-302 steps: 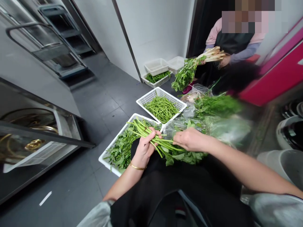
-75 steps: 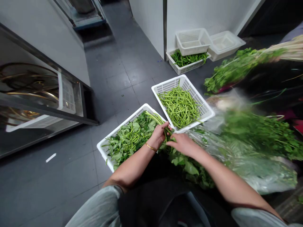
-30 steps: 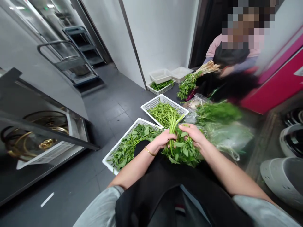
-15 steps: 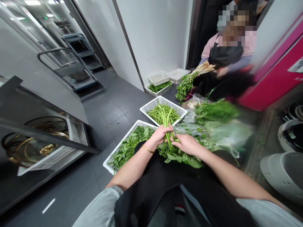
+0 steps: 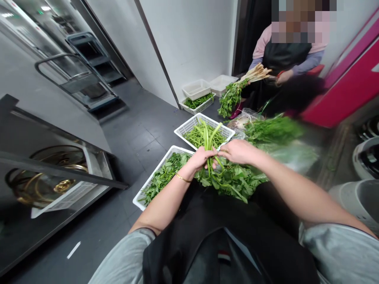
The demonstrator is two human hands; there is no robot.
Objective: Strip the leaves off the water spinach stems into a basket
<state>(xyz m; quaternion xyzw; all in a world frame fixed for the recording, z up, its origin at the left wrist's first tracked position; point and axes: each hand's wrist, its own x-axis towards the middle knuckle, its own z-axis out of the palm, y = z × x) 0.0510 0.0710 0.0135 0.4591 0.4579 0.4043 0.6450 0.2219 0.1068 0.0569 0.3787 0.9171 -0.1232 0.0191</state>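
My left hand (image 5: 200, 159), a gold bangle on its wrist, is closed round the stems of a bunch of leafy greens (image 5: 229, 179) held over my black-aproned lap. The stems stick up past the fingers and the leaves hang toward me. My right hand (image 5: 237, 151) is closed on the same bunch just to the right. On the floor below lies a white basket of picked leaves (image 5: 145, 192). Beyond it, a second white basket (image 5: 187, 126) holds bare green stems.
A seated person in a black apron at the back right holds a bunch of rooted greens (image 5: 237, 90). A pile of greens in a plastic bag (image 5: 274, 132) lies right of the baskets. More white trays (image 5: 196, 89) stand by the wall. A steel cabinet (image 5: 59, 177) and trolley (image 5: 77, 79) are on the left.
Both hands have kept hold of the bunch. Its stems now stand more upright and my right hand has moved up toward the stems. The view has shifted slightly.
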